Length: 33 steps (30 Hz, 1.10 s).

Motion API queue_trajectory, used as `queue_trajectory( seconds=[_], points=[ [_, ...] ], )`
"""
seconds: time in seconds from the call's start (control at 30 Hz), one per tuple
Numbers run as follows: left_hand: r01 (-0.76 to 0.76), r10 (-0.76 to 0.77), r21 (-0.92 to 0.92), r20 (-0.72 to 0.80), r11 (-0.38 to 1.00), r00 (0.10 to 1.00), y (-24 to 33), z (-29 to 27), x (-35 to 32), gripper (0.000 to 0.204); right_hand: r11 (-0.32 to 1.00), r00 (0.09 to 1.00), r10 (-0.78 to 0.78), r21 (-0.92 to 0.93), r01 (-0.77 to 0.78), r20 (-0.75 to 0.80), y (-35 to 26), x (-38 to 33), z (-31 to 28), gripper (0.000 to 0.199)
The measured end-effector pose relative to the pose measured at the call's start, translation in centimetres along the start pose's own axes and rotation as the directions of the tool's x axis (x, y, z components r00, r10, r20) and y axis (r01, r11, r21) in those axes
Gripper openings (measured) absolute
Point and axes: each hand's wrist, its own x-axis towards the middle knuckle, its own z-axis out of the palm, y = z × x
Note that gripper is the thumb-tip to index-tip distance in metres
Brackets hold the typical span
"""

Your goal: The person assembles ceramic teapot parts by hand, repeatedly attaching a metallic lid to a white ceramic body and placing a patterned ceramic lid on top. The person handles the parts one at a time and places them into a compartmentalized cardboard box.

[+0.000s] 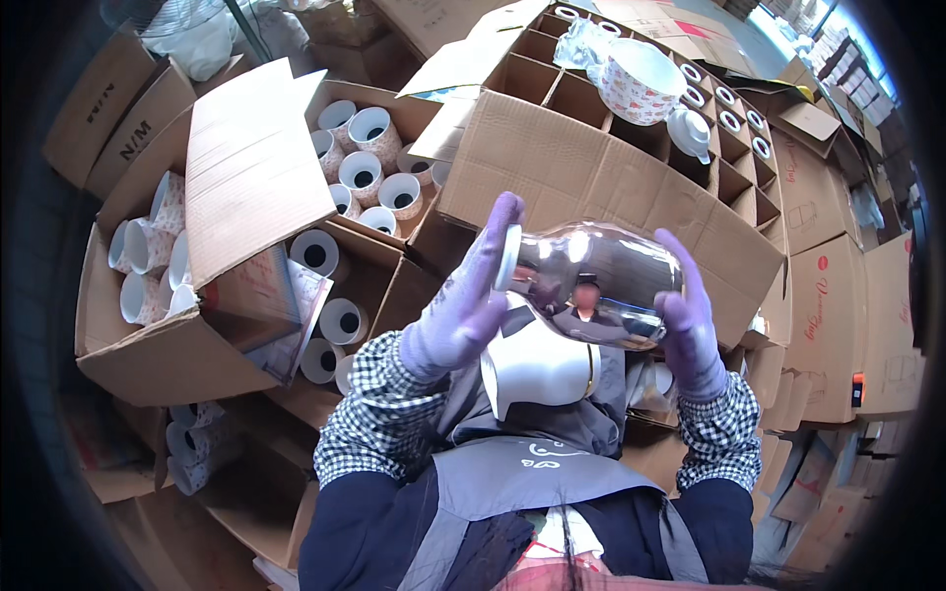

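Observation:
A shiny silvered glass flask liner (pixel 601 281) lies sideways in the air between my hands. My left hand (pixel 458 310), in a purple glove, presses against the white ring (pixel 508 258) at its left end. At the liner's right end my right hand (pixel 692 330), gloved alike, grips it with thumb and fingers apart on the glass. Both hands are closed on the liner from opposite sides. Just below it, a white jug body (pixel 542 366) with a gold line near one end rests on its side in my lap, partly hidden by the liner and my left hand.
Ahead, a divided carton (pixel 611 167) bears a patterned pot (pixel 639 84) and a white lid-like part (pixel 690 133). Left of it, open cartons hold several patterned bodies (pixel 362 172). Another carton (pixel 138 364) stands far left. Closed cartons (pixel 826 325) are stacked at right.

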Motion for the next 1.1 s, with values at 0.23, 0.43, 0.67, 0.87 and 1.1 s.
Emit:
queue_trajectory(
  seconds=[0.23, 0.43, 0.67, 0.87, 1.1],
  points=[
    [0.024, -0.006, 0.116, -0.157, 0.993, 0.988, 1.2, -0.4, 1.9, 0.098, 0.667, 0.892, 0.244, 0.602, -0.439, 0.381, 6.8, 0.6, -3.6, 0.071],
    [-0.021, 0.031, 0.152, -0.064, 0.988, 0.997, 1.3, 1.8, 3.2, 0.084, 0.886, 0.879, 0.240, 0.278, -0.372, 0.412, 6.0, -0.2, -3.1, 0.086],
    [0.202, -0.193, -0.267, 0.060, 0.942, 0.979, 2.8, 2.1, 3.9, 0.101, 0.684, 0.838, 0.289, 0.512, -0.519, 0.463, 8.5, -1.2, -5.8, 0.095],
    [-0.064, 0.076, -0.118, 0.101, 0.991, 0.992, 2.3, 3.0, 4.0, 0.063, 0.669, 0.837, 0.113, 0.582, -0.462, 0.535, 8.5, -1.2, -5.1, 0.094],
    [0.001, -0.031, -0.256, -0.115, 0.967, 0.993, 1.5, 3.7, 3.0, 0.042, 0.614, 0.850, 0.096, 0.641, -0.460, 0.518, 7.7, -1.8, -3.4, 0.099]
  ],
)
